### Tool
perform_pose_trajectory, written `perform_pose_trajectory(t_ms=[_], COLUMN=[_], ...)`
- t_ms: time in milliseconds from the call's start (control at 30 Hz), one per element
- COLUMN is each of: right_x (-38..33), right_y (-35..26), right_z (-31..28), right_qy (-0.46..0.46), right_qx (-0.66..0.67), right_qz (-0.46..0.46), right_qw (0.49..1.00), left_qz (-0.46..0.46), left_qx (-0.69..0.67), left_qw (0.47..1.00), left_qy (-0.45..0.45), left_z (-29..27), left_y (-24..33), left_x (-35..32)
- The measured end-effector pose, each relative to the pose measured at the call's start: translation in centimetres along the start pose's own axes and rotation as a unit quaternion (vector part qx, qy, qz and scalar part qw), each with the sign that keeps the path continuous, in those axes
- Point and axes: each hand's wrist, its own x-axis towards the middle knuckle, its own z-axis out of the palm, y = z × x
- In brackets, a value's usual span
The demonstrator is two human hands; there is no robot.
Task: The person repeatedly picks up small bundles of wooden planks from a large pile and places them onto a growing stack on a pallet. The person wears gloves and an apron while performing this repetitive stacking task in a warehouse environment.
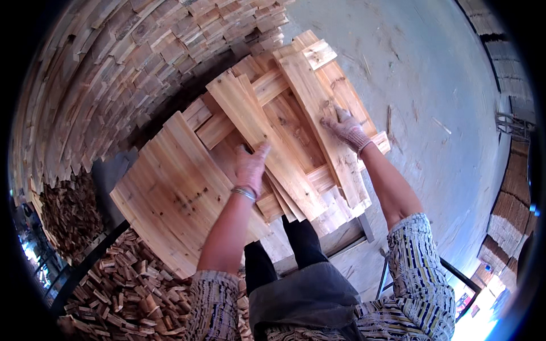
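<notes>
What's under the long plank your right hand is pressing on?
Under the long plank beneath the right hand lie crosswise boards and flat planks. Whatever supports them underneath is covered.

Soft daylight, bright glare lower right, dark vignetted corners, strong fisheye bending.

Two pale wooden planks on a plank frame

The left plank (259,139) lies diagonally across the wooden frame's (296,136) middle; the right plank (318,113) lies flat along its right edge.
</notes>
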Motion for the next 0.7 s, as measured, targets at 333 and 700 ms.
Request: perform_pose_trajectory(t_ms=[333, 700], right_x=[-2.4, -2.5], right_y=[-3.8, -4.8], right_z=[2.3, 1.6], right_qy=[0.174, 0.101], right_qx=[-0.094, -0.076], right_qz=[-0.04, 0.002], right_qw=[0.979, 0.992], left_qz=[-0.035, -0.094], left_qx=[0.324, 0.43], left_qw=[0.913, 0.839], left_qy=[0.245, 0.32], left_z=[4.7, -0.3], left_y=[1.6, -1.0], left_x=[-0.8, -0.5])
